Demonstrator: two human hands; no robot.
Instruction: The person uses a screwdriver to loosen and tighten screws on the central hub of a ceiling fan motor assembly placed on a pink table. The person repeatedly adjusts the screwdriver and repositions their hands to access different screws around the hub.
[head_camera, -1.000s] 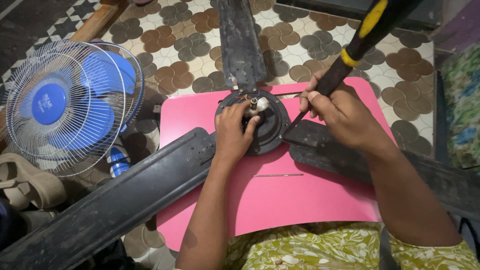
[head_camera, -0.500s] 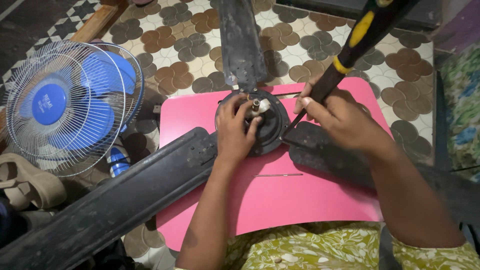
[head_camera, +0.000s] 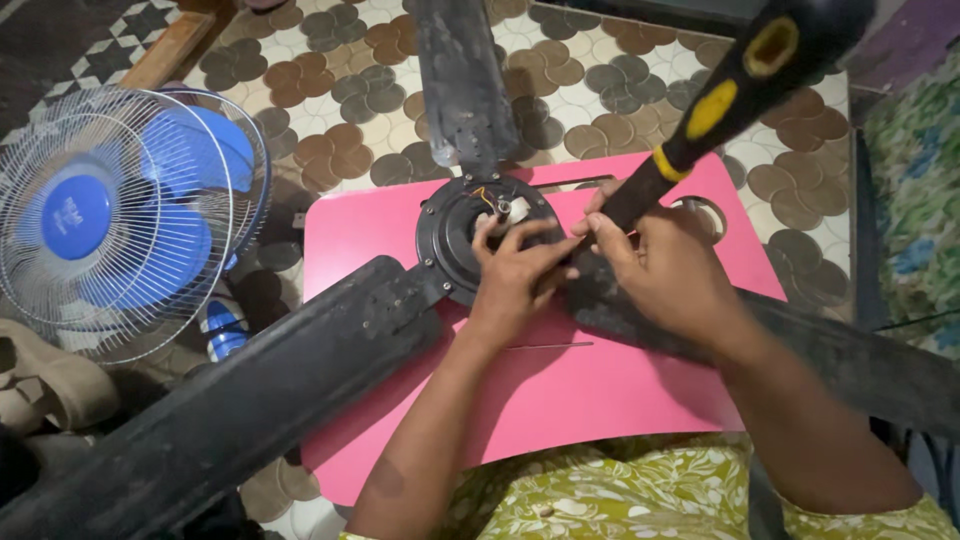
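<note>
Left hand (head_camera: 515, 280) rests half-closed on ceiling fan motor hub (head_camera: 450, 235), steadying it on pink surface (head_camera: 600, 400). Right hand (head_camera: 665, 275) grips screwdriver (head_camera: 700, 120), tip hidden near hub.

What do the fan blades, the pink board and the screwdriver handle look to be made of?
Fan blades: probably painted metal, matte black, dusty and scuffed. Pink board: likely plastic or laminate, smooth with a slight sheen. Screwdriver handle, in the right hand: seemingly moulded plastic or rubber, black with yellow inlays.
</note>
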